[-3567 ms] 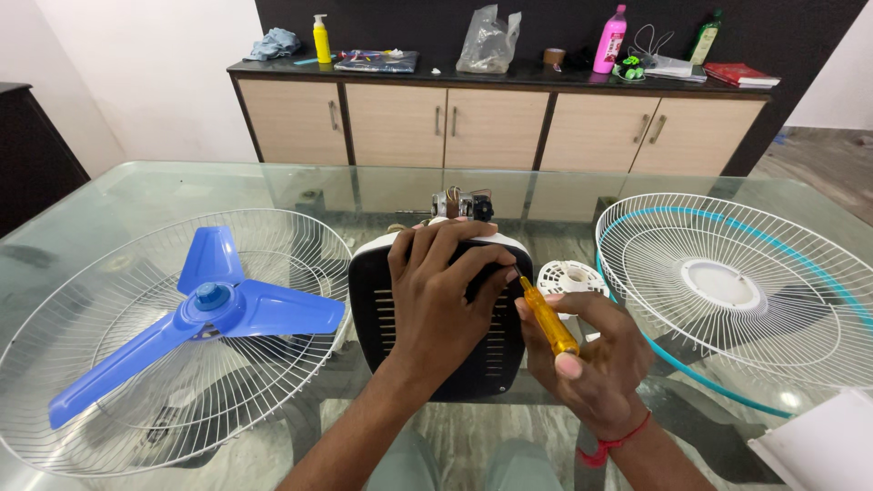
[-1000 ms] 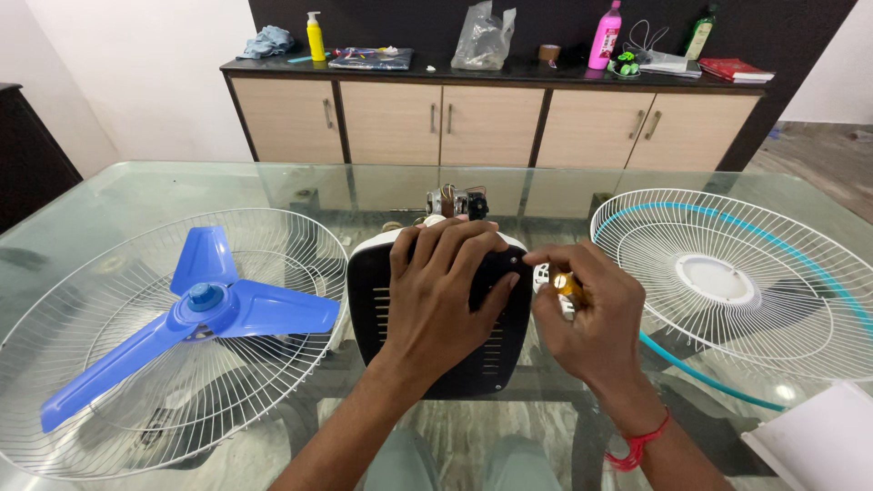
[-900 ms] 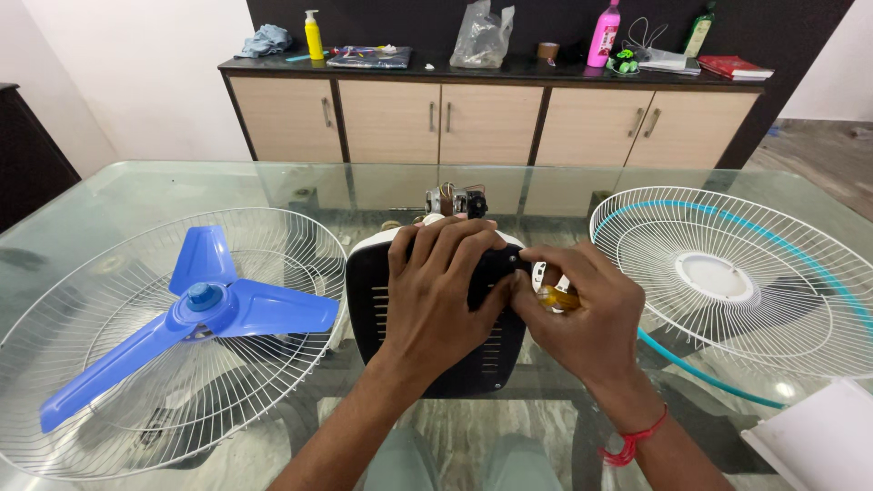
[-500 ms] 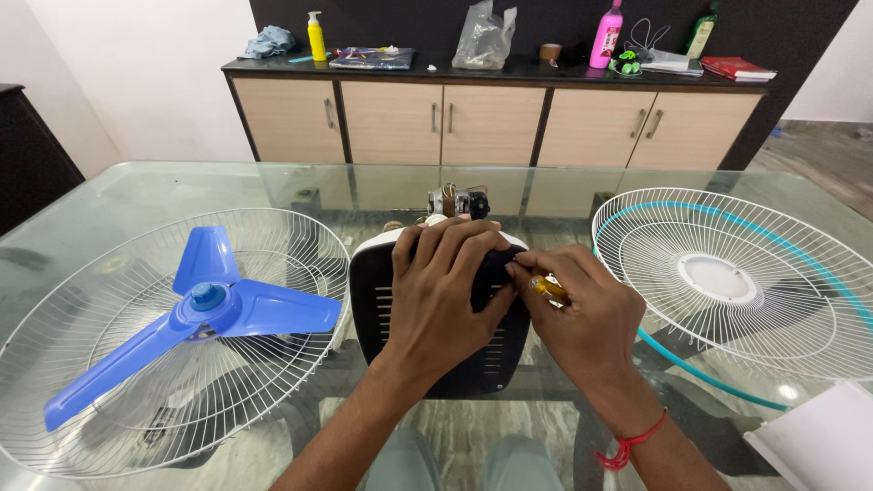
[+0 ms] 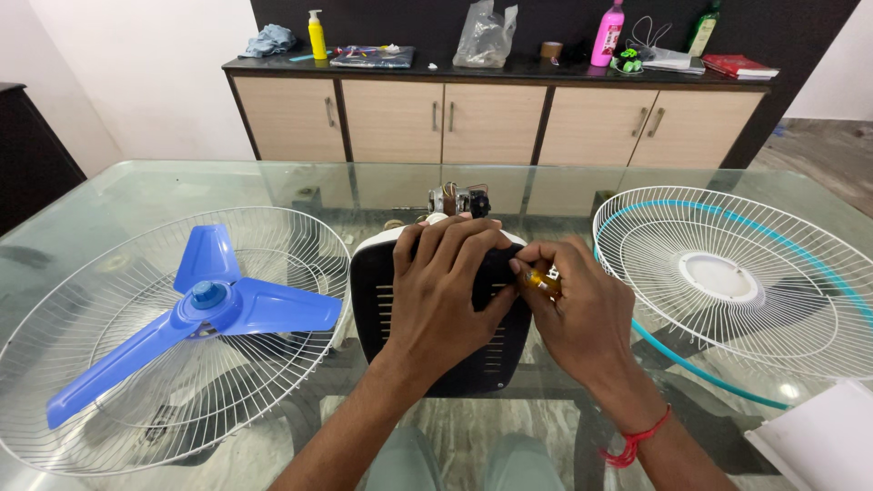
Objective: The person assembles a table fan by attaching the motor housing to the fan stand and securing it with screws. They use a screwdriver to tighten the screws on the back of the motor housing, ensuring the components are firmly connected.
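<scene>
**Asha:** Glass tabletop (image 5: 136,186) carried everything, with a cabinet (image 5: 491,118) far behind. How was the tool held?

**Ravi:** Right hand (image 5: 582,314) was curled tight around the yellow screwdriver (image 5: 544,280), thumb and fingers pinching its handle, the tip aimed at the upper right edge of the black motor cover (image 5: 436,314). Left hand (image 5: 446,291) lay flat on that cover, fingers spread over its top and pressing down, gripping nothing.

**Asha:** Where did the cover sit?

**Ravi:** At mid-table, directly before the person. Left of the cover lay a wire guard (image 5: 55,364) with the blue fan blade (image 5: 205,309) resting in it. Right of the cover lay the second guard with a teal rim (image 5: 727,282). Just behind the cover showed the bare motor parts (image 5: 455,198).

**Asha:** What would have made the turning go well?

**Ravi:** I'd judge keeping the shaft in line with the screw, pushing inward while twisting, and letting the flat palm stop the cover sliding on glass. The tip's seating was hidden by fingers.
</scene>
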